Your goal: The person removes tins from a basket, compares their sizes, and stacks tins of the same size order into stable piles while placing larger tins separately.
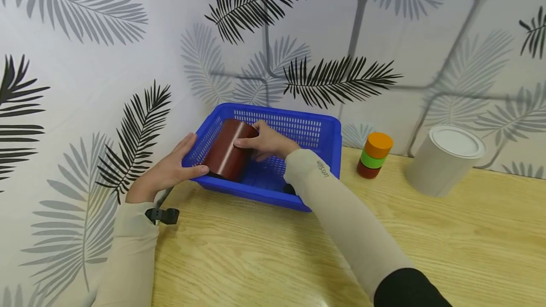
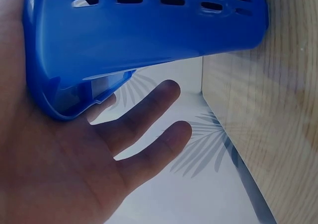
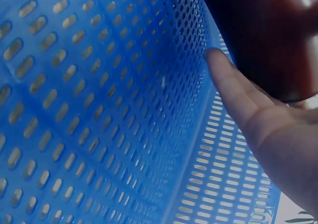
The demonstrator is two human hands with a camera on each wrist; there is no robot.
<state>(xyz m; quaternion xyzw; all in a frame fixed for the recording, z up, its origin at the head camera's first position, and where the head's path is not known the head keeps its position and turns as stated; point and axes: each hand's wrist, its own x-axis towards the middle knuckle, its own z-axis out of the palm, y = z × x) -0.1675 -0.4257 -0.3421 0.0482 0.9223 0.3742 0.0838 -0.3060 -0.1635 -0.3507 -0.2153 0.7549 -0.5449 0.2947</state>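
Inside the blue basket (image 1: 264,197), a reddish-brown cylinder (image 1: 228,153) leans at the left end. My right hand (image 1: 268,140) grips its right end, thumb on the near side; in the right wrist view straight fingers (image 3: 233,85) run along the underside of the cylinder (image 3: 278,40). My left hand (image 1: 168,169) rests at the basket's front left corner, its thumb at the rim beside the cylinder. The left wrist view has the basket corner (image 2: 149,40) against the palm, with the left hand's fingers (image 2: 149,112) spread and straight outside it.
To the right of the basket stands a small stack of orange, green and dark red round pieces (image 1: 373,155). Farther right is a white lidded can (image 1: 443,160). Both are on the wooden table (image 1: 239,259), which meets a leaf-patterned wall (image 1: 170,37). A dark object (image 1: 289,188) shows partly under my right forearm.
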